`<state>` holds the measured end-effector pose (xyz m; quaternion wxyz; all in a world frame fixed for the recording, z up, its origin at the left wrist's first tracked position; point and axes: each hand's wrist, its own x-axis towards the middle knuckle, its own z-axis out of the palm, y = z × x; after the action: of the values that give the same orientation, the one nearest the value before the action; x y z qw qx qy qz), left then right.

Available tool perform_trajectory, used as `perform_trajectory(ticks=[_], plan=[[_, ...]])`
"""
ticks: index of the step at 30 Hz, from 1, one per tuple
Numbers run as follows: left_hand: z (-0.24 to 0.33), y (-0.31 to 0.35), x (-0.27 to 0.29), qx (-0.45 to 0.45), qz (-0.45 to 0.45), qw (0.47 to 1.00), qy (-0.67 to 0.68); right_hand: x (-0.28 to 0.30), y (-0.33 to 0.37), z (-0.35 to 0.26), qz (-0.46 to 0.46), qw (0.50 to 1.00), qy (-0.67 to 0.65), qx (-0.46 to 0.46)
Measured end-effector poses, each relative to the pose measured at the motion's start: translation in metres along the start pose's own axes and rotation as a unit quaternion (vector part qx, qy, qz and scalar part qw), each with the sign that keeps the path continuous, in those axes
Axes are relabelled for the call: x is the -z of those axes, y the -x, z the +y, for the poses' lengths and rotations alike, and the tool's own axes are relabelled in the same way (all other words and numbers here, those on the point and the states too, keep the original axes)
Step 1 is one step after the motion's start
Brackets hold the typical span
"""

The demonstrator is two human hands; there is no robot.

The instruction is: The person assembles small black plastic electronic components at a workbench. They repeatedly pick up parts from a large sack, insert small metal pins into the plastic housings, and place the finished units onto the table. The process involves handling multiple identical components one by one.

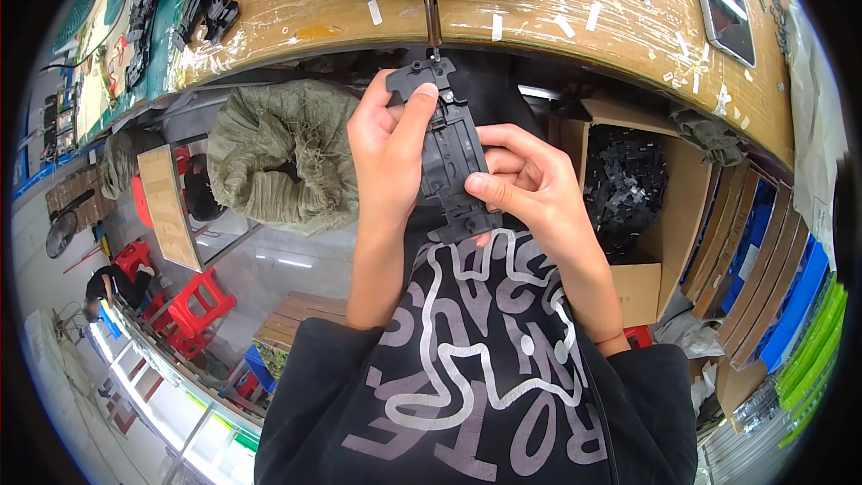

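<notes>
Pinching black plastic part (pixel 456 148) both-handed: left hand (pixel 392 139) nearer driver bit (pixel 433 18), right hand (pixel 536 184) farther; long axis pointing toward bit, near end at tip, contact unclear.

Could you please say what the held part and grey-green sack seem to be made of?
The held part: likely matte black moulded plastic, from its dull, ribbed surface. The grey-green sack: coarse, dull weave, possibly synthetic, judging by frayed threads around its opening.
</notes>
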<state>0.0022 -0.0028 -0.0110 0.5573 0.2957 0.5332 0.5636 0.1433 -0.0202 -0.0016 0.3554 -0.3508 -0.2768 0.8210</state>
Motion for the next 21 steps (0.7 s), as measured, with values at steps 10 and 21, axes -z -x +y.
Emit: perform_trajectory(ticks=[10, 21], plan=[[-0.002, -0.001, -0.001, -0.023, -0.004, 1.000, -0.008, 0.003, 0.001, 0.001, 0.011, 1.000, 0.014, 0.003], [-0.036, 0.006, 0.061, 0.051, 0.125, 0.964, -0.230, 0.163, 0.028, 0.066, 0.321, 0.935, 0.148, -0.026]])
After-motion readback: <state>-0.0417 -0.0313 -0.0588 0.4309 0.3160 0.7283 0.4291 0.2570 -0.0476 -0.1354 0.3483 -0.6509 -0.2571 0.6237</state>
